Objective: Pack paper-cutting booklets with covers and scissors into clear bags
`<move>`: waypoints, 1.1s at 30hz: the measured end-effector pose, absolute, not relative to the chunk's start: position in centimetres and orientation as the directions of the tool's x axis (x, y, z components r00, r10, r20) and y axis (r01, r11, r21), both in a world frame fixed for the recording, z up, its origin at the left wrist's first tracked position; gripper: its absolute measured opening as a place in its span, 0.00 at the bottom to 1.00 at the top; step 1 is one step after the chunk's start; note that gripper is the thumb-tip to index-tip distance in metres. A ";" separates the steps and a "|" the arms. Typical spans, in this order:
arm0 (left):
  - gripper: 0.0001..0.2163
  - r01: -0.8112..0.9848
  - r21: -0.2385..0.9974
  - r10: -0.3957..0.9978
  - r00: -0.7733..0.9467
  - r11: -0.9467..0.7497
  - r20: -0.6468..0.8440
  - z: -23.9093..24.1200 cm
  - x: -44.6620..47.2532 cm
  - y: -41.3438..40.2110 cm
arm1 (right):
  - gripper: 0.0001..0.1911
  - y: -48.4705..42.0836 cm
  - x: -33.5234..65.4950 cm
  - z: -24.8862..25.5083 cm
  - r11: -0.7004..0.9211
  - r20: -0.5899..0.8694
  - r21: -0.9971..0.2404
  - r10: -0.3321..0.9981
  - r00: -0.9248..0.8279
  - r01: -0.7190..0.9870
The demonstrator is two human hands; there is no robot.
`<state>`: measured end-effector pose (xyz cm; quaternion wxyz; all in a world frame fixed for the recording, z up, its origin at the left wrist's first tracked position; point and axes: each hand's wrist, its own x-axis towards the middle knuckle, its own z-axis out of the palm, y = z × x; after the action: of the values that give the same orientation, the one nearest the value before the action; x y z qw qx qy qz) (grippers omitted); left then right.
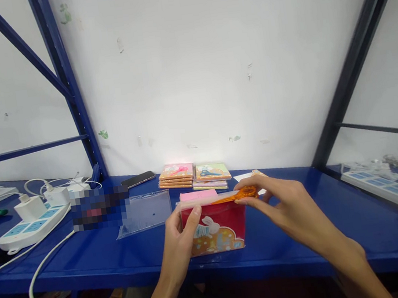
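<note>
My left hand grips the left side of a red packet in a clear sleeve, thumb on its front. A white rabbit and an orange patterned shape are printed on the packet, which stands nearly upright over the blue table. My right hand pinches the handles of small orange scissors at the packet's top edge. The blades point left and lie along the sleeve's opening; how far they reach inside I cannot tell. Just behind the packet shows a pink stack, partly hidden.
Two stacks of packets, one pink-topped and one green-topped, sit by the wall. A clear plastic sleeve lies left, near a phone. Power strips with white cables stand at the left; another is at the right.
</note>
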<state>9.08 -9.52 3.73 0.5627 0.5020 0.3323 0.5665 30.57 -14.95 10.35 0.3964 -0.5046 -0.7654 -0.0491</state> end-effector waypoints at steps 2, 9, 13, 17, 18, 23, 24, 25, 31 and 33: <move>0.22 -0.310 0.940 0.975 0.120 -0.144 0.189 4.0 9.2 -9.8 | 0.08 -15.0 30.5 10.2 0.498 0.677 -0.316 0.715 -0.176 0.808; 0.23 -0.314 0.936 0.974 0.104 -0.158 0.199 4.2 9.3 -10.0 | 0.11 -14.7 30.3 9.8 0.506 0.673 -0.248 0.703 -0.229 0.826; 0.21 -0.317 0.933 0.973 0.096 -0.171 0.211 4.2 9.3 -10.0 | 0.13 -14.4 29.9 9.9 0.504 0.646 -0.245 0.722 -0.248 0.829; 0.19 -0.320 0.933 0.973 0.103 -0.163 0.206 4.2 9.3 -10.1 | 0.16 -14.0 29.2 9.9 0.537 0.576 -0.247 0.751 -0.324 0.807; 0.19 -0.320 0.933 0.973 0.104 -0.164 0.206 4.2 9.3 -10.1 | 0.17 -13.8 29.0 9.9 0.548 0.559 -0.245 0.754 -0.345 0.800; 0.19 -0.313 0.934 0.968 0.119 -0.173 0.220 4.4 9.3 -10.0 | 0.18 -13.6 28.0 9.9 0.544 0.520 -0.228 0.769 -0.371 0.808; 0.20 -0.315 0.934 0.967 0.130 -0.171 0.221 4.4 9.2 -10.0 | 0.17 -13.8 27.9 9.9 0.543 0.524 -0.230 0.768 -0.367 0.808; 0.20 -0.323 0.932 0.964 0.144 -0.167 0.222 4.4 9.2 -10.0 | 0.16 -13.9 27.9 9.9 0.546 0.534 -0.238 0.764 -0.362 0.803; 0.21 -0.386 0.916 0.952 0.222 -0.112 0.210 3.5 8.7 -9.5 | 0.17 -14.3 29.9 7.8 0.487 0.743 -0.348 0.664 -0.081 0.801; 0.22 -0.364 0.922 0.953 0.210 -0.129 0.216 3.0 8.8 -9.2 | 0.23 -13.7 30.9 6.6 0.494 0.702 -0.474 0.712 -0.026 0.729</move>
<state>8.78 -9.17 3.00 0.5919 0.5047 0.2917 0.5566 30.89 -13.74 6.56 0.4838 -0.5030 -0.7161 -0.0089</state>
